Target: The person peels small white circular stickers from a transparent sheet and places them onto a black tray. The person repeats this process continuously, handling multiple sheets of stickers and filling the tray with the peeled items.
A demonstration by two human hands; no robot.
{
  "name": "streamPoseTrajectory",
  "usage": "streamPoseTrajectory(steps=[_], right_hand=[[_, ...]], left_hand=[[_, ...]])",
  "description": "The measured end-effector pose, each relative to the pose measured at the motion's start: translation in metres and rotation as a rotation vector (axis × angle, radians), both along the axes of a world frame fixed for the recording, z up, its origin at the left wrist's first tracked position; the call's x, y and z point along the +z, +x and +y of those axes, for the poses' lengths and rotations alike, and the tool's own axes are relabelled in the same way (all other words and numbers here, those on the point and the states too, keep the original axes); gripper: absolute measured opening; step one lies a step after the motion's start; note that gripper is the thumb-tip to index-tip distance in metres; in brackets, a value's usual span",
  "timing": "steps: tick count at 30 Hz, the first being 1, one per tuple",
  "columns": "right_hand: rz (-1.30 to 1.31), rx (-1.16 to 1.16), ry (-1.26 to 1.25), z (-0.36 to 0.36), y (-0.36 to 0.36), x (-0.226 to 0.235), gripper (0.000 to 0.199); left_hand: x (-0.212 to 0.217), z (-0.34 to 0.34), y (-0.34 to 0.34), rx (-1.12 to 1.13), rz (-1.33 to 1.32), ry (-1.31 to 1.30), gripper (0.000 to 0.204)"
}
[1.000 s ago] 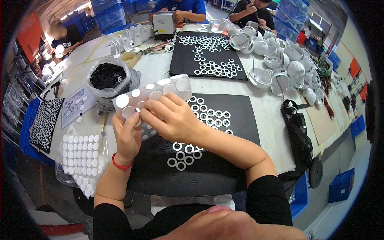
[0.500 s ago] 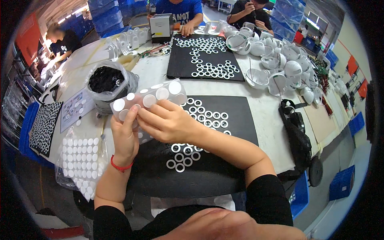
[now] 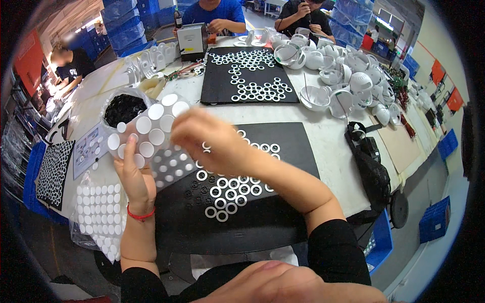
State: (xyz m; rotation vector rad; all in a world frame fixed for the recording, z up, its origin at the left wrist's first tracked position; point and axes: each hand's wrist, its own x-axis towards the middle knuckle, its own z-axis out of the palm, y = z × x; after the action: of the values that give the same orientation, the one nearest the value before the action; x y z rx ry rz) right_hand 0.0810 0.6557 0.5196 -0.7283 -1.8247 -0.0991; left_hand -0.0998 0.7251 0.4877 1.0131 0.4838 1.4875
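Note:
My left hand (image 3: pixel 135 179) grips a clear sheet of round white stickers (image 3: pixel 156 137) by its lower edge, thumb on top. The sheet is raised and tilted, in front of a plastic-lined container of black pieces (image 3: pixel 124 110). Just to the right of the sheet is my right hand (image 3: pixel 212 141), its fingers blurred and bent, so whether they hold a sticker is unclear. Below it, a black board (image 3: pixel 242 227) bears several white rings (image 3: pixel 231 195) with black centres. Small black parts (image 3: pixel 194 193) lie left of the rings. Part of a second dotted sheet (image 3: pixel 172 165) shows under my left hand's sheet.
Another black board with rings (image 3: pixel 214 91) lies farther off, near a grey box (image 3: pixel 192 43) and co-workers. White domed housings (image 3: pixel 316 96) pile up at the right, beside a black bag (image 3: pixel 367 166). More sticker sheets (image 3: pixel 98 209) lie left, near a ring-covered board (image 3: pixel 54 169).
My right hand has pulled away from the sheet to the right. The left hand has moved left and down with the sheet, which has turned. The view has shifted slightly.

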Motion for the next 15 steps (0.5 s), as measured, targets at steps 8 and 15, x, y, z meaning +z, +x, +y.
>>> streamPoseTrajectory(steps=[8,15], right_hand=[[0.024,-0.837,-0.336,0.006,0.117,0.015,0.010],[-0.063,-0.711,-0.542,0.008,0.104,0.010,0.009]], left_hand=[[-0.005,-0.003,0.002,0.095,0.032,0.193,0.021],[-0.006,-0.004,0.004,0.122,0.068,0.249,0.023]])
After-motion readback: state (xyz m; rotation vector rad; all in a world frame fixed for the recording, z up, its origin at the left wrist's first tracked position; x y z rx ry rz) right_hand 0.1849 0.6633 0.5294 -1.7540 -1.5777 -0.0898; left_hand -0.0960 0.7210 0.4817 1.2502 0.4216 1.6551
